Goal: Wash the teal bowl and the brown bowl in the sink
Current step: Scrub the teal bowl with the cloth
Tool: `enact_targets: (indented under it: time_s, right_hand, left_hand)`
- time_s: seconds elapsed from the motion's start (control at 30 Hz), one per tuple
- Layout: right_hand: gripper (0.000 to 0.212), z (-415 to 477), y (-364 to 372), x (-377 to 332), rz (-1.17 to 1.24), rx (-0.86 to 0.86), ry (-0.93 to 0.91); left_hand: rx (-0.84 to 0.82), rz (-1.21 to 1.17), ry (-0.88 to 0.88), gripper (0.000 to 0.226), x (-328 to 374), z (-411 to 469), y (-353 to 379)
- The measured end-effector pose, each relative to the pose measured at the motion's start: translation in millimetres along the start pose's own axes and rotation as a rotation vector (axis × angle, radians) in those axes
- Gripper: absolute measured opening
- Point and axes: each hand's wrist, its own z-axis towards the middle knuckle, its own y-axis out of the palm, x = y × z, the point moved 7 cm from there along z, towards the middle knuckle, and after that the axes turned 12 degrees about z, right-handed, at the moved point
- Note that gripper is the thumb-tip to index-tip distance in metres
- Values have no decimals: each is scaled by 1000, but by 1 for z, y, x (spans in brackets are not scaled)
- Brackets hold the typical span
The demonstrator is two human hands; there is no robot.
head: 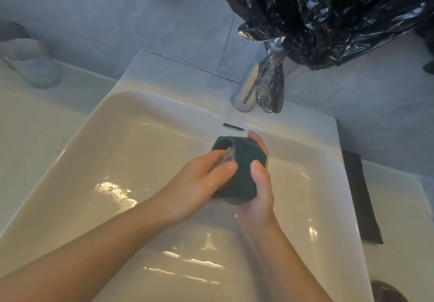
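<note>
The teal bowl (244, 175), with faceted sides, is held tilted on its side above the white sink (98, 161), below the tap. My right hand (259, 191) grips its outer wall from the right, thumb on the near facet. My left hand (199, 182) reaches into the bowl's mouth, fingers pressed on something greyish and foamy inside; I cannot tell what it is. A dark rounded object (387, 292) at the bottom right corner may be the brown bowl; only part of it shows.
A chrome tap (260, 85) stands behind the basin, with no water visibly running. Black plastic sheeting (328, 15) hangs over the wall above it. A glass cup (30, 64) stands at the far left. A dark flat slab (361, 198) lies right of the sink.
</note>
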Motion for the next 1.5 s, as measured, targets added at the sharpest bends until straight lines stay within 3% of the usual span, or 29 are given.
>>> enact_targets:
  time_s: [0.17,0.3,0.37,0.43,0.57,0.77,0.87,0.97,1.07,1.2,1.37,1.5]
  right_hand:
    - [90,-2,-1,8,50,15,114]
    - [62,-4,-6,4,156,86,256]
    - [60,-6,-9,8,190,77,412]
    - [58,-9,-13,12,206,95,490]
    - [51,-7,-11,10,128,73,339]
    - [68,-6,-1,-5,-183,-81,-24]
    - [75,-6,0,-4,-58,-70,9]
    - [89,-4,-6,-1,184,-1,91]
    - [90,-4,-10,0,316,42,143]
    - [52,-7,-11,0,372,83,198]
    - [50,-9,-7,1,425,64,226]
    - [52,-10,-4,5,421,27,286]
  left_hand:
    - [39,175,75,36,3,-1,-1]
    - [24,403,244,42,14,-6,-1]
    - [-51,657,329,48,11,-6,0]
    - [-101,715,319,47,5,-5,3]
    - [-149,327,202,42,7,-8,17]
    - [-58,-391,-116,53,-9,-5,14]
    - [-13,-498,-139,39,-5,-4,12]
    - [217,-298,-41,35,1,-3,-16]
    - [389,153,204,39,24,-9,-37]
    - [188,705,506,50,43,-14,-13]
    - [197,999,786,32,56,-20,-16]
    - [12,1230,965,34,59,-12,-5]
